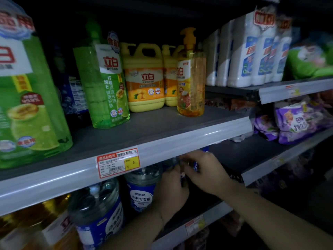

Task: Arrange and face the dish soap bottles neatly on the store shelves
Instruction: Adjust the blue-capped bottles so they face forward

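Two at once: gripped bottle (172, 162) at five o'clock with curled left hand (173, 192) and right hand (205, 168); yanked, could have toppled neighbour (142, 190).

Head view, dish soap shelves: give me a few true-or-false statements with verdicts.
1. The left hand and right hand reach in below the grey shelf rail. True.
2. The orange pump bottle lies on its side. False: it stands upright.
3. The yellow jugs stand farther back than the green pump bottle. True.
4. The price tag on that rail is blue. False: it is red and yellow.
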`<state>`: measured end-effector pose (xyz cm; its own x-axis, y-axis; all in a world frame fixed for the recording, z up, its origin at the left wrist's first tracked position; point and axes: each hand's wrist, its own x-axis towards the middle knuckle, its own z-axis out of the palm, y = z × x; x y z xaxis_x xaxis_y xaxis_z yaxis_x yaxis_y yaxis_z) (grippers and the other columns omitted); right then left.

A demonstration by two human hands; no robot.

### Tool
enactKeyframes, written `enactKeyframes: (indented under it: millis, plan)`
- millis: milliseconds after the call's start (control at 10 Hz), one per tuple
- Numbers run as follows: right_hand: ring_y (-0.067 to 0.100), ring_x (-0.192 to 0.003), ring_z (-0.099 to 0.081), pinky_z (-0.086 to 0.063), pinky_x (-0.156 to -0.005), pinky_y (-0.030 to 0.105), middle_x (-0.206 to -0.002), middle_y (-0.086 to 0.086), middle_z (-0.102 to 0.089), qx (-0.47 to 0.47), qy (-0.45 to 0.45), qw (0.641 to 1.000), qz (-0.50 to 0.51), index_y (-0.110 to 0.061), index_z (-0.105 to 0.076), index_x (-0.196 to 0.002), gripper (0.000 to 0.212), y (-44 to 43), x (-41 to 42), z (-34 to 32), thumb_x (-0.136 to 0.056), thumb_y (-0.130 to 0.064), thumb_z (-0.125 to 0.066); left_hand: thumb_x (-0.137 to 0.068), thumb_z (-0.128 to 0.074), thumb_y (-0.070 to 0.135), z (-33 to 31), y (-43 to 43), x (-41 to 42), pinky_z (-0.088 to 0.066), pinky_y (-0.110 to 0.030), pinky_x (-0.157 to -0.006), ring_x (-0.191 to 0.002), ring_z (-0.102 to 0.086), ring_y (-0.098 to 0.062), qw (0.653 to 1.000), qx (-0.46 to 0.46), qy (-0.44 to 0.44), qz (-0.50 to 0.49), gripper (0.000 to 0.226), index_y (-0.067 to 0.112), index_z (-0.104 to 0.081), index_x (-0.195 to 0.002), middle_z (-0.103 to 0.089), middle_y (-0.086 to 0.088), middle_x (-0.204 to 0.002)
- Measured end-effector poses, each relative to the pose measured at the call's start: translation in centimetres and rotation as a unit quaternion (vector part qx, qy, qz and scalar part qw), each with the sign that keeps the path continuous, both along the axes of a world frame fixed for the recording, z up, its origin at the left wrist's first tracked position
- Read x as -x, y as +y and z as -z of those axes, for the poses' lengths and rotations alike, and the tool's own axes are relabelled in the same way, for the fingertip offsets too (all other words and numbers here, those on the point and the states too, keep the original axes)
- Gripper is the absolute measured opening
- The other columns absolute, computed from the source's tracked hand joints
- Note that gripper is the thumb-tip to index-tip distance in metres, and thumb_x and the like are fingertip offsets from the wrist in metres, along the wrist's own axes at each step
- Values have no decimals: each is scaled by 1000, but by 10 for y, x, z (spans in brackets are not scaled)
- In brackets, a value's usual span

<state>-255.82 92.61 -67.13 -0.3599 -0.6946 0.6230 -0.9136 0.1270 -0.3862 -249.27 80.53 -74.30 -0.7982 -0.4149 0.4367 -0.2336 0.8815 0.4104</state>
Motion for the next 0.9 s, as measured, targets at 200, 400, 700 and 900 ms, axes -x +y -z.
enactKeyframes:
  millis: [200,400,700,900]
  plan:
    - [7,-68,-64,-51,-62,29,-73,-8,-70,95,-44,994,-21,-18,-71,-77,14,42,-19,-61,-82,-23,-59,-82,-51,27,-113,39,-57,-44,-31,-59,-70,-60,-24,980,118,48,153,12,22,-48,-72,-64,-3,-76]
    - [8,-72,-61,-48,-69,17,-79,-8,-66,188,-88,978,28,-32,-61,-91,21,43,1,-129,-79,-15,-63,-89,-56,22,-202,38,-65,-49,-30,-65,-71,-56,-12,969,132,88,188,6,20,-57,-83,-59,6,-78]
    - [29,-123,-48,-45,-93,34,-137,13,-45,169,-300,926,152,-8,-23,-142,98,-38,57,-154,-68,-29,-84,-86,-65,20,-234,-21,34,-39,-26,-75,-99,-53,-21,995,-60,76,16,42,9,-46,-122,-55,-7,-111]
    - [29,-124,-47,-42,-101,40,-136,11,-48,138,-304,927,169,-11,-29,-134,93,-67,73,-138,-64,-32,-87,-88,-64,19,-216,-48,47,-38,-26,-75,-102,-56,-25,976,-185,111,-17,32,12,-47,-114,-58,-8,-110]
